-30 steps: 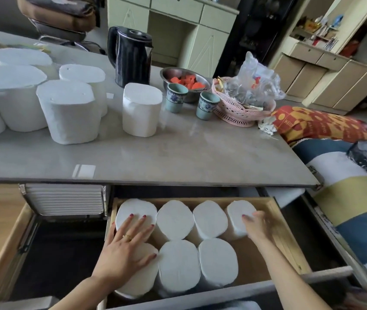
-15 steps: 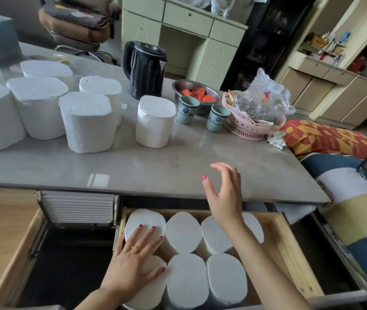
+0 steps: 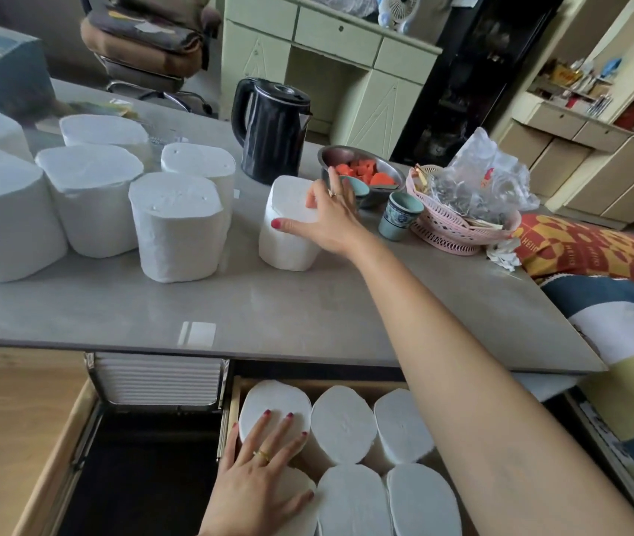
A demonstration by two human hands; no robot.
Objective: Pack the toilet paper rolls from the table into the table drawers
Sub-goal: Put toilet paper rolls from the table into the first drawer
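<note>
A white toilet paper roll point(image 3: 284, 241) stands alone on the grey table point(image 3: 307, 311), in front of the kettle. My right hand point(image 3: 330, 218) reaches across the table and wraps its upper right side, thumb on the front, fingers on top. Several more rolls point(image 3: 176, 226) stand grouped at the table's left. Below the table edge, the open wooden drawer point(image 3: 235, 396) holds several rolls point(image 3: 342, 423) standing on end in two rows. My left hand point(image 3: 261, 477) lies flat with fingers spread on the leftmost drawer rolls. My right forearm hides the drawer's right part.
A black kettle point(image 3: 269, 133), a steel bowl of red pieces point(image 3: 385, 168), two teal cups point(image 3: 398, 216) and a pink basket point(image 3: 454, 230) crowd behind and right of the lone roll. A second open drawer point(image 3: 145, 477) at left is dark inside. Bedding lies right.
My right hand rose out of the drawer, crossed the table and closed on the lone roll. The left hand stayed on the drawer rolls. The camera tilted upward.
</note>
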